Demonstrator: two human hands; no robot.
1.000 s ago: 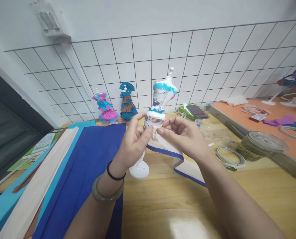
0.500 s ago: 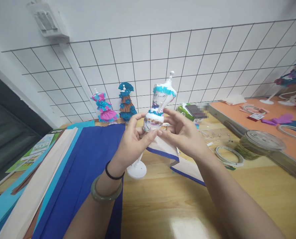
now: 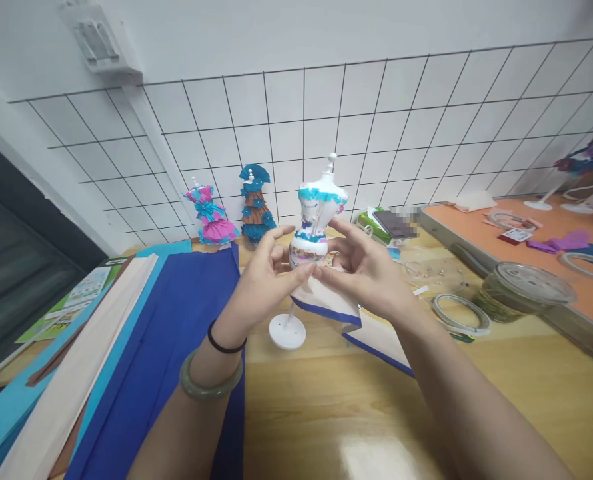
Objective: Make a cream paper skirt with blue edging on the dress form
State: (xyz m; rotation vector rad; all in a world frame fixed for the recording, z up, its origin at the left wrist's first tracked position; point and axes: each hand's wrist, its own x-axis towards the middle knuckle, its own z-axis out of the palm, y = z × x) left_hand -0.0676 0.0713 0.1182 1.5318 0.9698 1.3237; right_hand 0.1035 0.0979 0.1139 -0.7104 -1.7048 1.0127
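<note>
Between my two hands is a small white mannequin (image 3: 322, 208), a dress form with scraps of turquoise, brown and purple paper stuck around its chest, waist and hips. My left hand (image 3: 269, 270) is closed around the hips from the left. On the other side, my right hand (image 3: 374, 270) curls its fingers around the hips, thumb near the left thumb. The round white base (image 3: 287, 332) shows below, tilted towards me. A cream paper strip with a blue edge (image 3: 329, 301) trails from under the hands to the right; whether the fingers pinch it is hidden.
Blue crepe paper (image 3: 176, 313) and cream paper strips (image 3: 91, 353) lie at left. Two dressed mannequins, one pink (image 3: 211, 217) and one teal and brown (image 3: 256, 207), stand by the wall. At right are tape rolls (image 3: 460, 315), a clear tub (image 3: 524, 290), a phone (image 3: 394, 223) and an orange board (image 3: 506, 260).
The mannequin has come more upright: its top has shifted left and down, its base right and slightly up. Both hands keep their grip.
</note>
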